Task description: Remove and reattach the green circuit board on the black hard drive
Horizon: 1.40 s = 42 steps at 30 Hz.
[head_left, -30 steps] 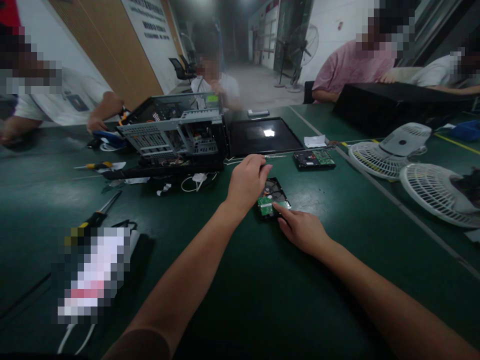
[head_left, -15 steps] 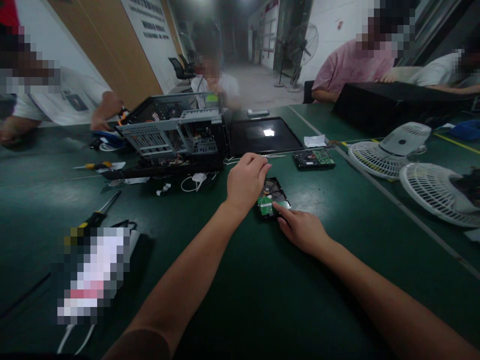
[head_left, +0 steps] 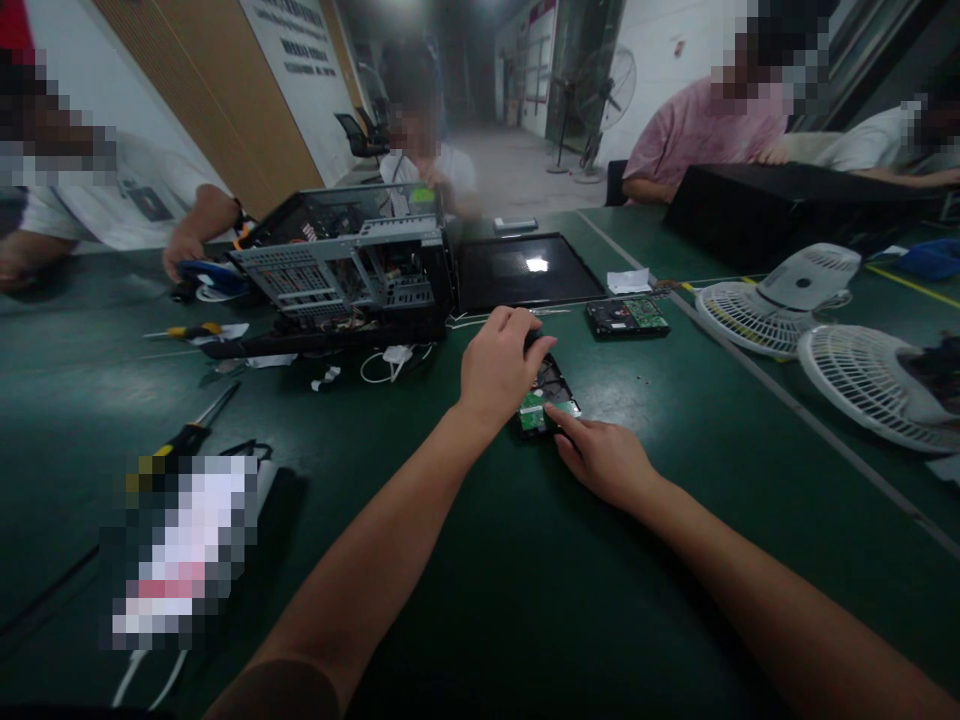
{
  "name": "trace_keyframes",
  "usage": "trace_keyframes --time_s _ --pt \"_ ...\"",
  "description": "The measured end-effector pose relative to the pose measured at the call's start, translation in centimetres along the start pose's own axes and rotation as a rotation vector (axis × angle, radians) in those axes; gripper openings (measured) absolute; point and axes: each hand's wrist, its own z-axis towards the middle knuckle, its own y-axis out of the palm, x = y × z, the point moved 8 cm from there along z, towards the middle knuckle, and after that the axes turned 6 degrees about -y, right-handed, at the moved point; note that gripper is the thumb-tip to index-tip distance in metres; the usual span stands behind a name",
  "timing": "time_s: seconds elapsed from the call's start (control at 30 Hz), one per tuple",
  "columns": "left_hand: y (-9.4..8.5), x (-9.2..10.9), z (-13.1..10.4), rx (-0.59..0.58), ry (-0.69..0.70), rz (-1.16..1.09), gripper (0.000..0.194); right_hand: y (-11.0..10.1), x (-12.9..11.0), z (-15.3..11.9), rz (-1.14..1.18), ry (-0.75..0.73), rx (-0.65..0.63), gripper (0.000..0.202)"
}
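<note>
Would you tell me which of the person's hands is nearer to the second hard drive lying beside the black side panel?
The left. The left hand rests on the near hard drive, just short of the second hard drive; the right hand lies farther back, fingertip on the near drive's corner.

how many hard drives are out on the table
2. One hard drive lies under the left hand and right hand; the second drive lies farther back. The open computer case may hide more.

Electronics repair workshop

A long green tabletop [head_left: 450, 560] carries an opened computer case [head_left: 352, 265], bare hard drives [head_left: 627, 316], screwdrivers [head_left: 196, 425] and dismantled fans [head_left: 780, 290] beyond the fingers, with several people seated around it working.
</note>
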Motion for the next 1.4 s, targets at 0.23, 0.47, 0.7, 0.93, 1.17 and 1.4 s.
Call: trace_keyframes --time_s 0.23,0.47,0.7,0.93,1.17,1.4 --pt "0.3 0.5 -0.1 -0.009 0.093 -0.001 0.013 0.1 0.0 0.0 0.002 -0.003 0.014 0.055" --pt "-0.2 0.7 0.1 -0.025 0.080 0.039 0.018 0.3 0.1 0.0 -0.008 -0.005 0.022 0.054" --pt "-0.7 1.0 0.1 -0.017 0.071 0.027 0.010 0.1 0.0 0.1 -0.020 -0.001 0.015 0.054" --pt "-0.4 0.4 0.5 -0.082 0.081 0.070 0.021 0.0 -0.1 0.1 -0.021 0.005 -0.002 0.055" --pt "-0.6 0.4 0.3 -0.022 0.099 0.028 0.012 0.1 -0.1 0.1 -0.024 0.002 0.017 0.054" --pt "-0.6 -0.1 0.4 0.011 0.080 0.024 0.010 0.3 0.0 0.1 -0.025 -0.003 0.035 0.054"
